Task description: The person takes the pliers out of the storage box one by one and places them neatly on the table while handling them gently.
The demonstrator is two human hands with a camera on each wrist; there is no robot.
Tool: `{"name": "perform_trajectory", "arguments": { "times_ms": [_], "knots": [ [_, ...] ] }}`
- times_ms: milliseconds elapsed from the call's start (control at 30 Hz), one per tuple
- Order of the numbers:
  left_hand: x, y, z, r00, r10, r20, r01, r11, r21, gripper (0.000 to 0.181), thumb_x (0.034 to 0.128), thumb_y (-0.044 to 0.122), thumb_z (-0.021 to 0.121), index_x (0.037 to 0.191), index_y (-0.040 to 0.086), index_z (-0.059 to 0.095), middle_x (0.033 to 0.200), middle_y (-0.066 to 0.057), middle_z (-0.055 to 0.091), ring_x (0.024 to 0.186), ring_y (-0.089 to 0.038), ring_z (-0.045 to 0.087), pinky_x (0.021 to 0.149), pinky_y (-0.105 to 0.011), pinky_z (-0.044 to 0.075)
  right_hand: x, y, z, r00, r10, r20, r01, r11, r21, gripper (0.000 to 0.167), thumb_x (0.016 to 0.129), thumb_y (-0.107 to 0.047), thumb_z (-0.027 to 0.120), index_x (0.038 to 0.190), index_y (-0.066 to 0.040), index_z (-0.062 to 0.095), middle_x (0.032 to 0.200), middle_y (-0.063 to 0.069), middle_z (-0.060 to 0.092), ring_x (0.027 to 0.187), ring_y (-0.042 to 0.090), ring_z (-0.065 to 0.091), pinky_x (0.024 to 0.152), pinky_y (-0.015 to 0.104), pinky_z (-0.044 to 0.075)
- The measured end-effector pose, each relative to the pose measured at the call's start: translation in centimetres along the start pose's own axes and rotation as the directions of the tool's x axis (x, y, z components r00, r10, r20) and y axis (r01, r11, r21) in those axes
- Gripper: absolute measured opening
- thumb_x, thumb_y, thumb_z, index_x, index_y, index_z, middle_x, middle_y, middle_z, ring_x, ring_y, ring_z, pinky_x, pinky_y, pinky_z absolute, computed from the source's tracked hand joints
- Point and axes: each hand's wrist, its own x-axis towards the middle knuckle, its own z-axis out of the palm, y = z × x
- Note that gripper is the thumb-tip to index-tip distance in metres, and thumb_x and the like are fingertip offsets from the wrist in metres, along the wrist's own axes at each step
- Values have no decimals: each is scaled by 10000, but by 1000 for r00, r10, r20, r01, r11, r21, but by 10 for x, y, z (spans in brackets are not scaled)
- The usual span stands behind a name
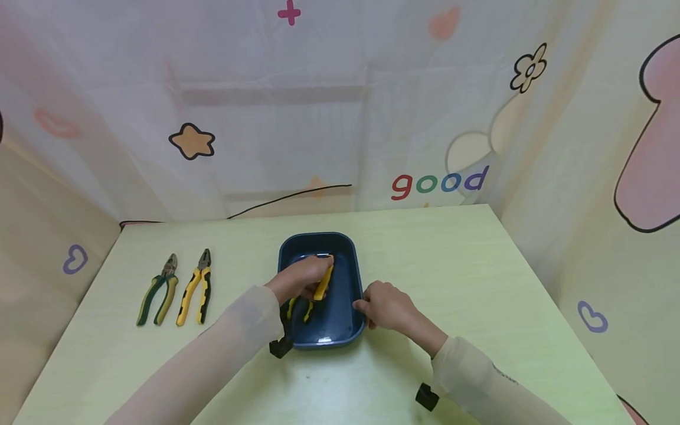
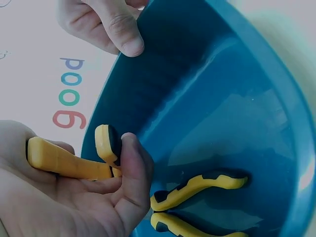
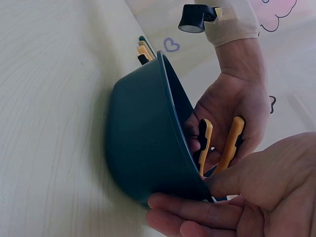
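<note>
The left hand (image 1: 301, 277) is inside the blue bin (image 1: 319, 342), fingers curled round yellow-and-black handles (image 1: 324, 283); in the left wrist view these handles (image 2: 69, 163) lie across the palm (image 2: 74, 212), and the tool's head is hidden. Another pair of yellow-and-black pliers (image 2: 197, 190) lies on the bin floor beside that hand. At the bin's right side, the right hand (image 1: 390, 306) pinches the rim, its thumb inside and its fingers under the outer wall, as the right wrist view shows the hand (image 3: 261, 197) against the bin (image 3: 143, 133).
Left of the bin, green-handled pliers (image 1: 158, 290) and yellow-and-black pliers (image 1: 196, 288) lie side by side on the pale table (image 1: 451, 265). A printed curtain (image 1: 276, 147) hangs behind the table and along both sides.
</note>
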Motion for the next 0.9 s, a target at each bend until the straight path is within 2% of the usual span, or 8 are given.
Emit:
{"name": "perform_trajectory", "arguments": {
  "times_ms": [300,467,633,900],
  "knots": [
    [-9,-1,0,1000,1,-3,-1,1000,15,519,1133,417,341,1163,-47,572,909,-147,623,729,-245,639,812,-420,571,0,0,-1,1000,7,7,-7,1000,6,323,1021,-220,668,726,-91,692,628,27,687,590,140,610,533,275,413],
    [-16,-3,0,1000,24,-20,-23,1000,19,550,1131,436,331,1146,-51,586,892,-134,627,692,-218,625,719,-355,559,-1,0,0,1000,4,2,-4,1000,11,330,1020,-220,670,715,-93,687,617,23,681,583,143,606,527,273,404],
    [-25,-7,-1,999,43,-34,-43,999,3,550,1134,421,317,1136,-63,579,875,-124,603,698,-218,618,673,-310,551,-1,0,1,1000,-3,2,3,1000,22,335,1020,-217,669,710,-90,684,611,26,675,576,146,598,526,269,399],
    [-42,-7,-9,995,77,-68,-76,997,15,545,1134,421,306,1108,-53,576,868,-115,583,723,-216,622,696,-310,568,0,0,1,1000,-4,-6,4,1000,24,333,1018,-215,671,708,-93,683,604,15,671,581,144,599,533,272,402]
  ]
}}
